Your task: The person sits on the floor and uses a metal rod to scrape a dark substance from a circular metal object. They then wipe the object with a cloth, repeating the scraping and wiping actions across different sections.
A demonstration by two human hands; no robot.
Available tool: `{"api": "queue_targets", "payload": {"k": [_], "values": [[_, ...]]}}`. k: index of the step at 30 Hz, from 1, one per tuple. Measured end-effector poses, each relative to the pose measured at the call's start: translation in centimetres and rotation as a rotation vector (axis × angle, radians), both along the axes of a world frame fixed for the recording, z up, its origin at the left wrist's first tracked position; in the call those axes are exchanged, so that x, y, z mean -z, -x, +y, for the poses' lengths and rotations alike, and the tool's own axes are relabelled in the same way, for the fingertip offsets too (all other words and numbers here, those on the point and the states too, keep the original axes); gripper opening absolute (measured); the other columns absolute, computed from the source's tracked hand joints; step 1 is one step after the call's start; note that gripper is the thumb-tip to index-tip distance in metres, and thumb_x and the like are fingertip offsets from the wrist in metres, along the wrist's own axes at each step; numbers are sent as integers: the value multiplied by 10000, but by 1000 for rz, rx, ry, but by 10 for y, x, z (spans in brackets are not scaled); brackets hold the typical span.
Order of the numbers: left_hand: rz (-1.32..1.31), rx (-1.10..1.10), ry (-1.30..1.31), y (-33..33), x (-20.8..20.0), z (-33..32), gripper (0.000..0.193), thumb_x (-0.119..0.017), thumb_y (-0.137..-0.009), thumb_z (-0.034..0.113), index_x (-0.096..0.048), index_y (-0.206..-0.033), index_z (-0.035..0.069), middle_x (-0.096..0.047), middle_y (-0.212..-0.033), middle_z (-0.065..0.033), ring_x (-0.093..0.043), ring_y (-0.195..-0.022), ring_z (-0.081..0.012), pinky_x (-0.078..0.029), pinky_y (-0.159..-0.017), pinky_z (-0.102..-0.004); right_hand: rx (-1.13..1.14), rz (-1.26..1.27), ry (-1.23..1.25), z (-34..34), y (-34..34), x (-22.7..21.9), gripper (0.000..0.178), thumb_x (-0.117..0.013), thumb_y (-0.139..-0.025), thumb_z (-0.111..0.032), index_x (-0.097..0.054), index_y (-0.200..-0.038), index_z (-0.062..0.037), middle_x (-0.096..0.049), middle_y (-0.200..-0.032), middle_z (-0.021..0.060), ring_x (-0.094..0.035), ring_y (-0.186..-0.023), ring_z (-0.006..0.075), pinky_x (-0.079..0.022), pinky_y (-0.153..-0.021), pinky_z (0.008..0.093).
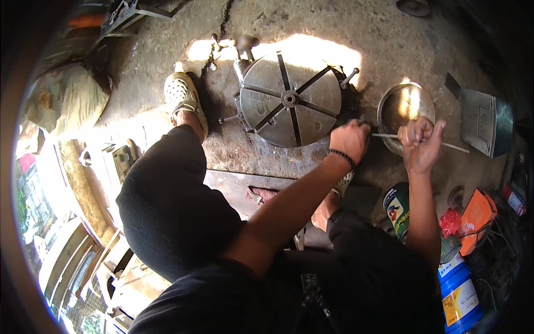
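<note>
From my distant seat I count one round metal table (258,107), far centre, with six slots: surely heavy and rigid, best held by its rim. Right of it, one round pan (380,114), likely lighter. Two hands: the left hand (349,140) is curled closed near the table (I cannot tell on what); the right hand (421,146) wraps one thin rod (455,147) at the pan's near side, probably light, stiff, best taken mid-length.
</note>
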State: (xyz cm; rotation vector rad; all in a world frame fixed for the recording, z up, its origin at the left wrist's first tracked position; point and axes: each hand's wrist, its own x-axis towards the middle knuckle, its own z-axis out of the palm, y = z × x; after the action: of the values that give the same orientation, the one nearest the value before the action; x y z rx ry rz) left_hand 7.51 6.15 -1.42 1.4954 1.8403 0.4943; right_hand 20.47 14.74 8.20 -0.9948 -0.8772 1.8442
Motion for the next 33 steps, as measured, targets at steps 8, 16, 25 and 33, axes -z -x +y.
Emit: {"api": "queue_targets", "payload": {"k": [8, 16, 25, 33], "values": [[-97, -222, -291, 27, -50, 0, 240, -720, -722, 149, -687, -959, 125, -643, -1043, -92, -619, -974, -312, -513, -822, -420, -90, 179, -186, -14, -13, -44, 578, -281, -999, -568, -366, -665, -104, -297, -591, -18, -248, -556, 130, -259, -640, 350], [-16, -492, -347, 75, -22, -33, 179, -733, -774, 120, -689, -948, 110, -635, -1017, -141, -641, -892, -351, -518, -748, -403, -324, -22, -575, -55, 67, -16, 577, -392, -979, -462, -334, -575, -54, -316, -535, 48, -327, -495, 220, -306, -528, 358], [159, -353, -278, 93, -8, -24, 144, -725, -778, 174, -713, -915, 134, -658, -888, -129, -653, -768, -348, -528, -678, -414, -446, -129, -808, -55, 65, 6, 438, -455, -945, -306, -411, -600, -39, -379, -547, 90, -408, -513, 283, -347, -525, 381], [288, -163, -220, 100, -9, 0, 95, -626, -818, 187, -677, -871, 127, -658, -860, -141, -661, -708, -366, -543, -626, -461, -363, -134, -581, -26, 86, 3, 573, -392, -1022, -409, -384, -619, 0, -322, -539, 61, -316, -507, 162, -297, -491, 332]]}}
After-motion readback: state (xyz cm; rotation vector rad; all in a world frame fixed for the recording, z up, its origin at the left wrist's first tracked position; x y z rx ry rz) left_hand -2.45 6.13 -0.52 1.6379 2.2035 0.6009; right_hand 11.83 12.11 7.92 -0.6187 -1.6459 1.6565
